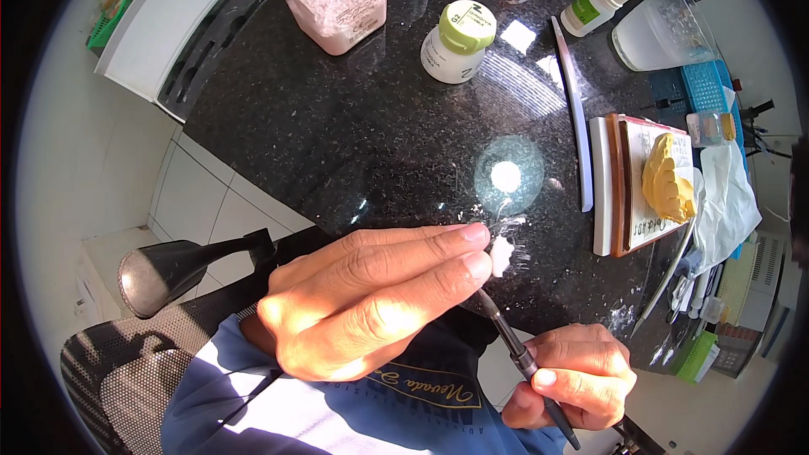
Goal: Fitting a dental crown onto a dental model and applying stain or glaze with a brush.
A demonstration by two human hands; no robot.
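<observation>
My left hand (379,291) is closed, its fingers pressed together and pointing right. At its fingertips is a small, rough white piece (502,254), which they appear to pinch; the thumb is hidden. My right hand (581,375) grips a slim dark pen-like hand tool (510,339) between thumb and fingers. This tool slants up and left toward the left fingertips, and its working end is hidden behind them. White crumbs and powder (514,221) lie on the black speckled countertop (337,126) just past the fingertips.
Ahead stand a clear jar of pinkish powder (334,8), a green-lidded white jar (458,42) and a dropper bottle (597,7). A plastic cup (661,29) is at far right. Right of my hands, a yellow dental cast (668,181) rests on stacked boxes (619,190) beside a pale strip (575,118).
</observation>
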